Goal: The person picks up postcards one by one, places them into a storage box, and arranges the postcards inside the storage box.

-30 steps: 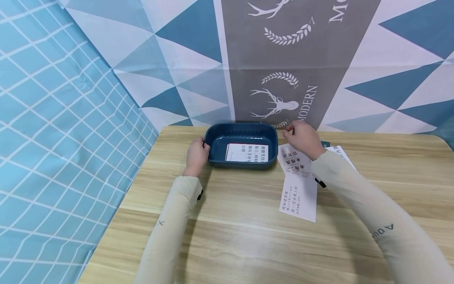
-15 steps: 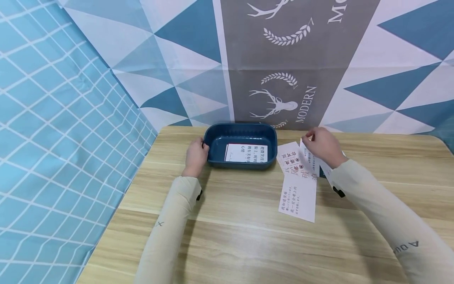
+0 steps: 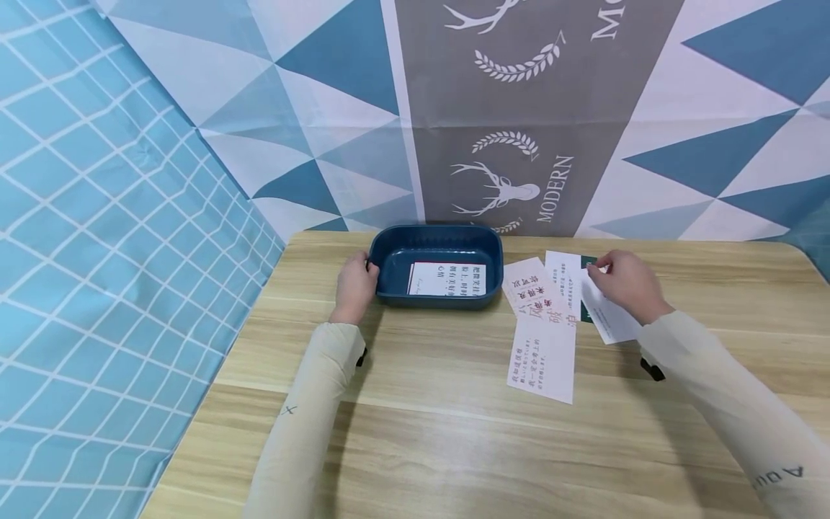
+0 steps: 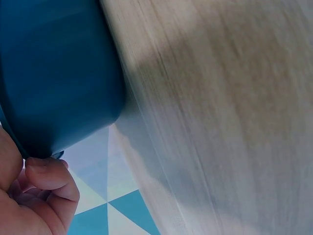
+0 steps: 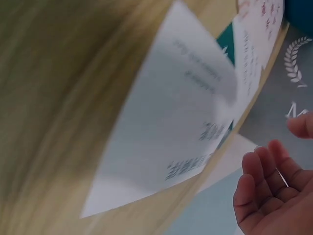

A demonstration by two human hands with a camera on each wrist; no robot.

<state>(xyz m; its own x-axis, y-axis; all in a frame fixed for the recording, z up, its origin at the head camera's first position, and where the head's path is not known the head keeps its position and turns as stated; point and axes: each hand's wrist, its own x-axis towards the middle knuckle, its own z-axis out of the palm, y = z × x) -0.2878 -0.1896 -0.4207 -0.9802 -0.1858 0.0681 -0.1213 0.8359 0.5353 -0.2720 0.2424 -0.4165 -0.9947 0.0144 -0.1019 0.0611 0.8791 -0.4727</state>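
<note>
At the left end of the dark blue basin (image 3: 436, 301), my left hand (image 3: 355, 287) grips the rim. The left wrist view shows thumb and curled fingers (image 4: 53, 177) at the edge of the basin (image 4: 58, 73). A white printed card (image 3: 447, 280) lies inside. My right hand (image 3: 627, 285) is over a white card (image 3: 608, 317) to the right of the basin. In the right wrist view its thumb and bent fingers (image 5: 254, 188) stand apart, holding nothing, beside the card (image 5: 161, 117).
Overlapping cards lie right of the basin: one with red writing (image 3: 530, 285), a white one (image 3: 563, 277), a dark green one (image 3: 586, 313) and a lower white one (image 3: 541, 360). A patterned cloth (image 3: 480, 144) hangs along the wooden table's (image 3: 415, 432) back edge.
My right hand has moved rightward across the cards, uncovering the white and green ones beneath it. My left hand has stayed on the basin's rim.
</note>
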